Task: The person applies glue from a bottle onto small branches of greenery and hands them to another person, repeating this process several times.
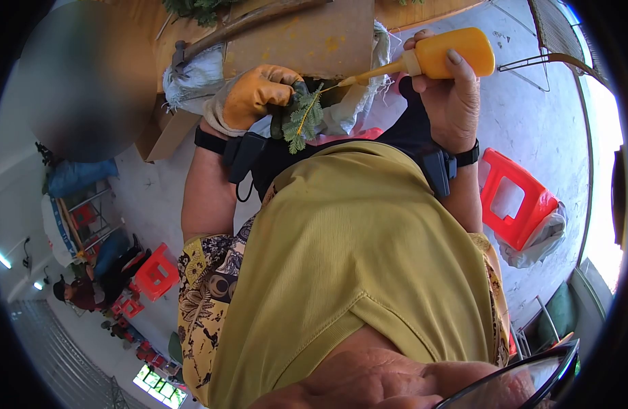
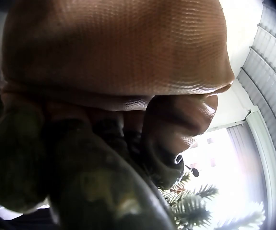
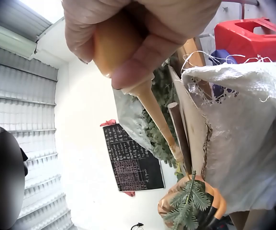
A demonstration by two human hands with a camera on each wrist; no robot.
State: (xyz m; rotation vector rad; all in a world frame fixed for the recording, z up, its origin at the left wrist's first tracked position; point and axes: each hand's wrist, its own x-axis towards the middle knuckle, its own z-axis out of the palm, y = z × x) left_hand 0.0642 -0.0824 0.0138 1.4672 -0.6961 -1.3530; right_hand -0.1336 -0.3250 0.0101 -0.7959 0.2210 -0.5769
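A green fir sprig (image 1: 303, 123) with a yellowish stem is pinched in my left hand (image 1: 256, 99). That hand wears an orange glove with dark fingertips. In the left wrist view the glove (image 2: 118, 48) fills most of the picture, and sprig needles (image 2: 190, 206) stick out below its curled fingers. My bare right hand (image 1: 453, 102) grips a yellow squeeze bottle (image 1: 460, 53) tilted on its side. Its long tapered nozzle (image 1: 378, 73) points at the cut end of the sprig. In the right wrist view the nozzle tip (image 3: 177, 154) is right by the stem.
Ahead is a wooden table (image 1: 423, 12) with a cardboard sheet (image 1: 307, 41) and a wooden-handled tool (image 1: 252, 20). White woven sacking (image 1: 198, 78) hangs at its edge. A red stool (image 1: 518, 198) stands to the right. Far left, another person (image 1: 82, 290) sits.
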